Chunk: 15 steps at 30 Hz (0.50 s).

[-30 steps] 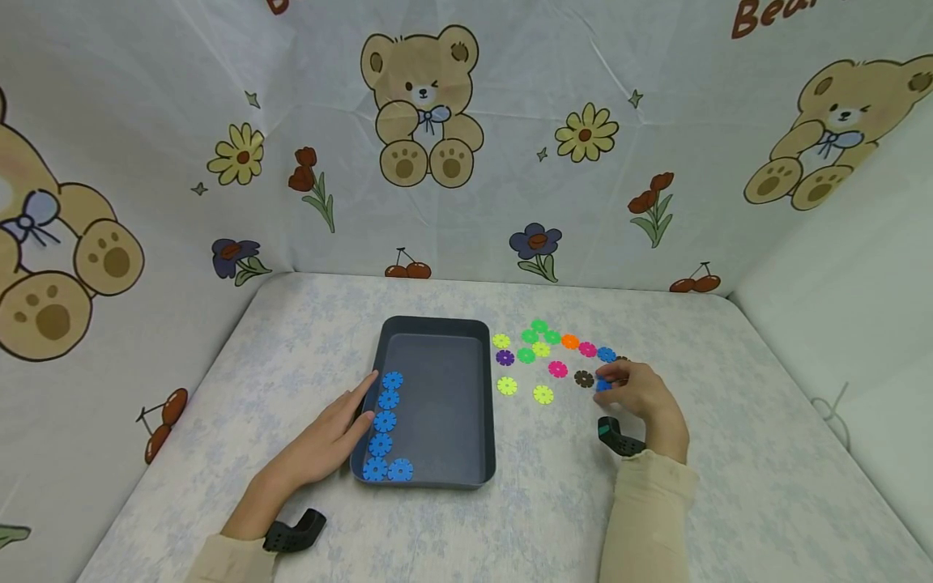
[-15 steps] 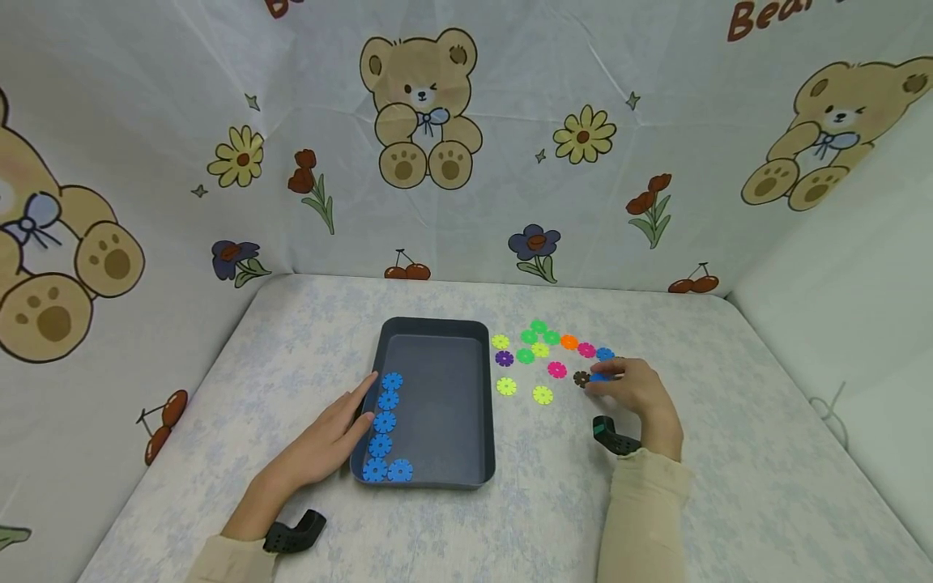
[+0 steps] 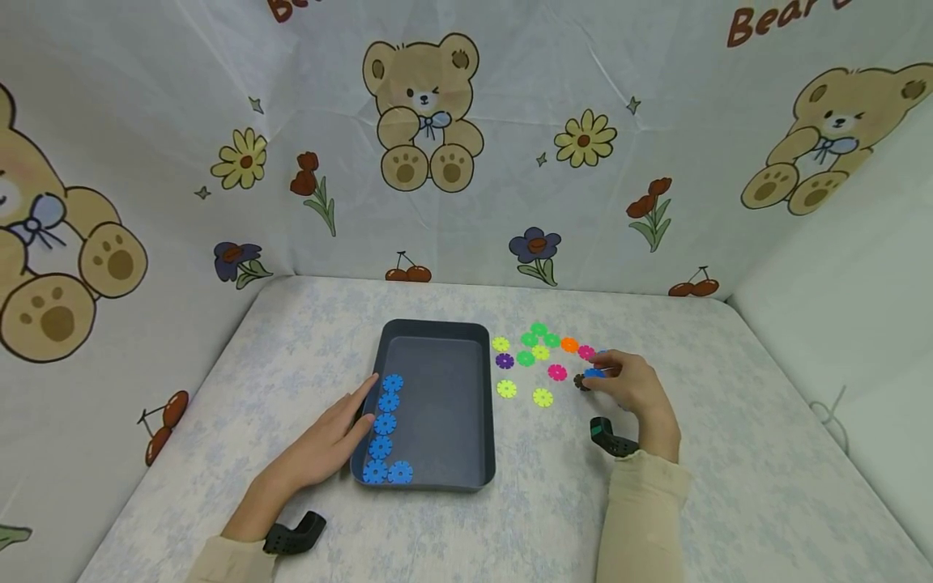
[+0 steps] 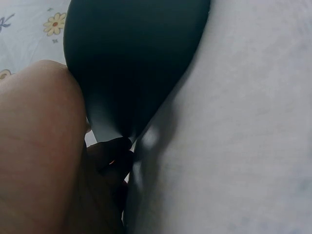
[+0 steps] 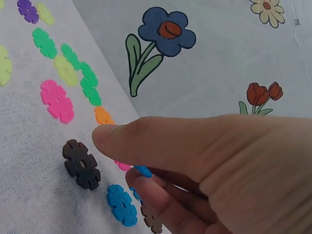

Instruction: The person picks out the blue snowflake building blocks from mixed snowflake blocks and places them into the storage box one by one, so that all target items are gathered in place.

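My left hand (image 3: pixel 324 440) rests against the left side of a dark grey tray (image 3: pixel 437 405), its thumb and index finger extended to the rim. Inside, several blue flower-shaped plastic discs (image 3: pixel 385 422) form a column down the left side, with one more beside the bottom piece. On the right, my right hand (image 3: pixel 632 389) pinches a blue disc (image 3: pixel 594 373) between thumb and index finger; only a sliver of this blue disc (image 5: pixel 142 170) shows in the right wrist view. Below the fingers, another blue disc (image 5: pixel 122 204) lies beside a dark brown disc (image 5: pixel 81 164).
Loose discs lie between tray and right hand: green (image 3: pixel 526 358), yellow (image 3: pixel 543 397), pink (image 3: pixel 557 372), orange (image 3: pixel 569 345) and purple (image 3: pixel 504 361). A cloth wall (image 3: pixel 466 227) with printed bears stands behind the table (image 3: pixel 306 324).
My right hand has shifted slightly left and away from me, and the blue disc between its fingers has moved with it, towards the dark brown disc. The left hand and tray stay in place.
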Each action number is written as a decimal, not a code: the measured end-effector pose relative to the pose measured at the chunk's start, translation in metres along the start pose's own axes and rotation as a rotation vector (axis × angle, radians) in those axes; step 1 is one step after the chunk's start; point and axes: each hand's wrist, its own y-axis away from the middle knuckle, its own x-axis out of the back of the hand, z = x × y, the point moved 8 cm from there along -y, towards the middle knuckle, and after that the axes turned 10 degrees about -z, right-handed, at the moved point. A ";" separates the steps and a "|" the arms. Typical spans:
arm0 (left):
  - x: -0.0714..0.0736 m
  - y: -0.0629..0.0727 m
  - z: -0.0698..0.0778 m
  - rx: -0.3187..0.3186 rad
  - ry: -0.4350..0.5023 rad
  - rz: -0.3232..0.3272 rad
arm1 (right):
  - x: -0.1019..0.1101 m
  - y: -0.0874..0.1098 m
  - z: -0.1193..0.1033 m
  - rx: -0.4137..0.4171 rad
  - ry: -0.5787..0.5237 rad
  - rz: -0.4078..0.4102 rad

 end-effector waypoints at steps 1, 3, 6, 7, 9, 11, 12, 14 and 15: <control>0.000 0.000 0.000 0.001 -0.002 0.000 | 0.000 0.000 -0.001 0.007 0.001 0.002; 0.000 0.001 0.000 -0.001 -0.005 0.002 | 0.000 -0.001 -0.003 0.016 0.001 0.008; 0.000 0.000 -0.001 -0.004 -0.007 0.004 | -0.001 -0.001 -0.007 0.031 0.001 0.018; 0.000 0.000 -0.001 -0.004 -0.008 0.004 | -0.001 -0.002 -0.008 0.035 0.002 0.021; 0.000 0.000 -0.001 -0.005 -0.007 0.005 | -0.002 -0.002 -0.010 0.042 -0.002 0.027; 0.000 0.000 -0.001 -0.005 -0.006 0.006 | -0.002 -0.003 -0.012 0.050 -0.009 0.028; 0.000 0.000 -0.001 -0.005 -0.007 0.006 | -0.003 -0.003 -0.014 0.054 -0.012 0.030; 0.000 -0.001 -0.001 -0.006 -0.008 0.006 | -0.003 -0.003 -0.016 0.063 -0.021 0.029; 0.000 -0.001 -0.001 -0.008 -0.008 0.006 | -0.003 -0.003 -0.017 0.070 -0.024 0.027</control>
